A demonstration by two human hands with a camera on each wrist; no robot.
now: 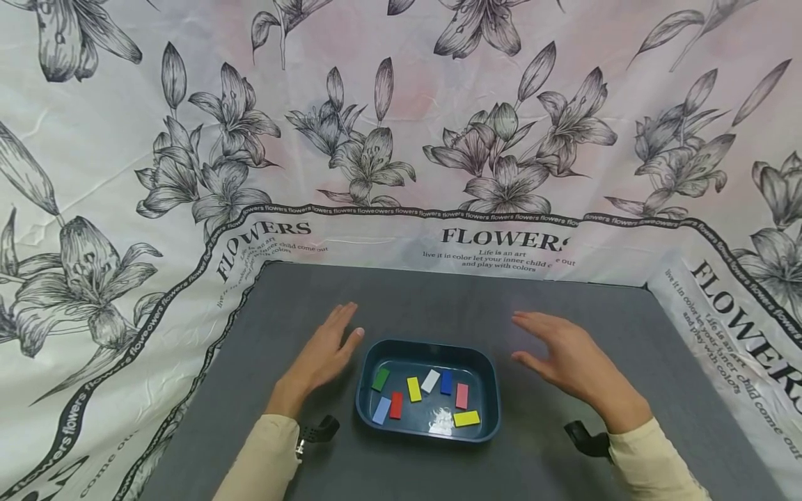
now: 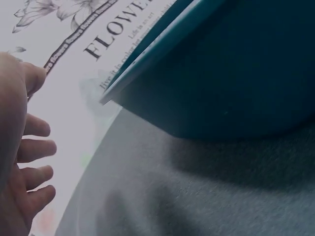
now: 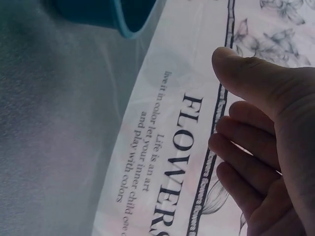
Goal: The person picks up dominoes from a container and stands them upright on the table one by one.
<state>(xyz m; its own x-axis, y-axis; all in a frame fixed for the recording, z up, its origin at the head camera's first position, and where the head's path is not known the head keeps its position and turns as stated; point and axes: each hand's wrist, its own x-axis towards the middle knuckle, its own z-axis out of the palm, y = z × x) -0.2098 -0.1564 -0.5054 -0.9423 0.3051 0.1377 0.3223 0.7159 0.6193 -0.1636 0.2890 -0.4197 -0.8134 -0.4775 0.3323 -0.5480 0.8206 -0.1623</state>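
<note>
A dark blue-green tray (image 1: 429, 436) sits on the grey table between my hands. Inside it lie several small flat blocks: a green block (image 1: 380, 379), a red block (image 1: 396, 405), a light blue block (image 1: 381, 410), a white block (image 1: 430, 380), a dark blue block (image 1: 446, 383), a pink block (image 1: 461, 396) and two yellow ones, one of them a yellow block (image 1: 466, 419) near the front right. My left hand (image 1: 322, 355) hovers beside the tray's left side, fingers extended, holding nothing. To the tray's right, my right hand (image 1: 567, 358) is held apart from it, fingers extended and nothing in them.
The grey table (image 1: 401, 292) is bordered at the back and sides by a white cloth (image 1: 376, 240) printed with flowers and lettering. Dark straps with cameras, such as the left wrist camera (image 1: 321, 429), sit on both wrists.
</note>
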